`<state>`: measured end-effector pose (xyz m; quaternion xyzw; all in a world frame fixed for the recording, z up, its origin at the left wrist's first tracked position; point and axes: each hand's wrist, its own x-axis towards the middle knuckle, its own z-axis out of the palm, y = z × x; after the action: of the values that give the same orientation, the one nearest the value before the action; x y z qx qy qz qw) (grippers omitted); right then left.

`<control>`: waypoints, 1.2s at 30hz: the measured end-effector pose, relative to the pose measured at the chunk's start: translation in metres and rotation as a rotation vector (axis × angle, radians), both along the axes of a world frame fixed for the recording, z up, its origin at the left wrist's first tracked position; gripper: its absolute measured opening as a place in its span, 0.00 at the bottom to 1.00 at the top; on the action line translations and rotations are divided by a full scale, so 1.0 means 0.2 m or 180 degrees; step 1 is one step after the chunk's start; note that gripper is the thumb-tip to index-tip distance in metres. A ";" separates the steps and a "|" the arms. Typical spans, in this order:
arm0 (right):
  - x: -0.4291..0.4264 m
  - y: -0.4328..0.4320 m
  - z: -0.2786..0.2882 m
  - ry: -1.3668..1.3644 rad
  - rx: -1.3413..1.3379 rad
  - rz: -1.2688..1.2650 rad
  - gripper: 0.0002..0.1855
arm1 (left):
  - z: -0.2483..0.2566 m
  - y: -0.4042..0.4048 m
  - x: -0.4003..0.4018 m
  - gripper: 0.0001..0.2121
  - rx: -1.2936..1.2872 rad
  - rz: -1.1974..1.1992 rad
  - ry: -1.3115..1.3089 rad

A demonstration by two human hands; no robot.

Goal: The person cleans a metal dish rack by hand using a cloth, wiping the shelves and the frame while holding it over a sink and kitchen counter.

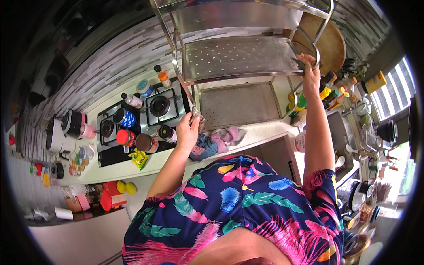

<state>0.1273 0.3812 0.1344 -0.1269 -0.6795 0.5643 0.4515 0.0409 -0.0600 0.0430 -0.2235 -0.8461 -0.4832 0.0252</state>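
A stainless steel tiered rack (243, 54) with perforated shelves stands on the counter, over a flat metal tray (240, 104). My left hand (187, 131) is closed around a crumpled grey scrubbing cloth (198, 121) at the rack's lower left leg. With my right hand (310, 73) I grip the right end of the rack's perforated shelf, beside its curved frame tube. Damp cloths, one pink (225, 137) and one blue-grey (206, 147), lie bunched on the counter's front edge, just right of my left hand.
Left of the rack, jars and bottles crowd a gas stove (159, 105), among them a red-lidded jar (126, 137). A yellow packet (139, 159) lies at its front edge. A round wooden board (326, 43) leans behind the rack. Several bottles and a sink (343, 135) are on the right.
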 end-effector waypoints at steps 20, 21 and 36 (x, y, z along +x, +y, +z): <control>0.15 -0.26 0.11 -0.0792 -0.0654 -0.0053 0.13 | -0.04 0.10 -0.56 0.15 -0.0662 0.0337 0.0389; 0.17 -0.30 0.12 -0.0818 -0.0649 -0.0022 0.13 | -0.03 0.10 -0.58 0.15 -0.0649 0.0361 0.0342; 0.20 -0.63 0.10 -0.0400 -0.0751 -0.0275 0.17 | -0.14 0.41 -1.25 0.14 -0.0560 0.0201 -0.0055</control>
<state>0.1680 0.2548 0.1539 -0.2433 -0.6293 0.6112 0.4138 -0.2099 0.0220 0.0154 -0.1939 -0.8921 -0.4078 0.0134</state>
